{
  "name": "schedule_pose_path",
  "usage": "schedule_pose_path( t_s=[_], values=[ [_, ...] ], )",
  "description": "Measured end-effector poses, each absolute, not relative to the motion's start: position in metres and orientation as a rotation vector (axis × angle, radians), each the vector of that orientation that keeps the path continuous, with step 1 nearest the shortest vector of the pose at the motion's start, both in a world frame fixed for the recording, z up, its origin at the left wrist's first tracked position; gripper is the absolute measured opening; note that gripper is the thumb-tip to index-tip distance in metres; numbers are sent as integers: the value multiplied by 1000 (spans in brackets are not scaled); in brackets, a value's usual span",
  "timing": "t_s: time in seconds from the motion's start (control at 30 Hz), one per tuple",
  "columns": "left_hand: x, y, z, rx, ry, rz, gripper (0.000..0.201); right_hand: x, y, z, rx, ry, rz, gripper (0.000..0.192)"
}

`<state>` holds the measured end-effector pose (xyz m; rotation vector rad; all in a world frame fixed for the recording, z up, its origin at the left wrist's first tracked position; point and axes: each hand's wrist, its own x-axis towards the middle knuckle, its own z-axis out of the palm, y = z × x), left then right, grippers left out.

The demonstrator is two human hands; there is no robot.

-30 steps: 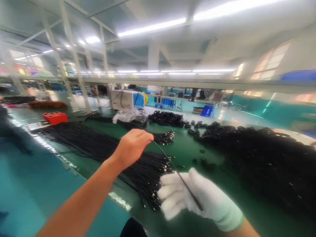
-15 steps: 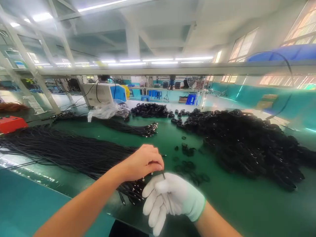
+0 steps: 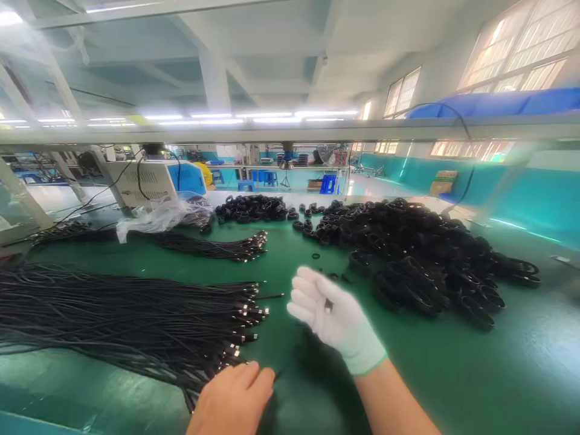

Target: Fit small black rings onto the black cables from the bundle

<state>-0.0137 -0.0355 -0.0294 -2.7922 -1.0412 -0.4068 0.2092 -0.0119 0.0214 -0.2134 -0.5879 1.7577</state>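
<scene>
Cables, long, thin and black with metal-tipped ends (image 3: pixel 136 320), are spread in a broad bundle across the left of the green bench mat (image 3: pixel 453 374), their plugs pointing toward the middle. At the near edge of that bundle the bare left hand (image 3: pixel 233 399) is laid palm down, its fingers (image 3: pixel 258 380) loosely curled and touching the lowest cable ends; whether one is actually pinched cannot be told. Picking of a fresh cable appears to be the step in hand, and a single strand would next need to be separated from its neighbours. Further right, the white-gloved right hand (image 3: pixel 338 320) is held above the mat, partly closed around a small dark piece (image 3: pixel 328 307). Beyond it a large heap of coiled black cables (image 3: pixel 421 254) is piled.
</scene>
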Motion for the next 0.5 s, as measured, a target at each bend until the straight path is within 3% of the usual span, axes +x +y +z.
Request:
schedule_pose_path(
  t_s=[0.13, 0.33, 0.5],
  values=[
    [-16, -50, 0, -2756, -678, -564, 16, 198, -9, 10, -325, -638, 1813, 21],
    [-12, -11, 74, -2849, -860, -685, 14, 166, -28, -2, -273, -956, 2195, 43],
    [-8, 24, 78, -3200, -1085, -657, 8, 152, -37, -4, -221, -930, 2291, 51]
  ],
)
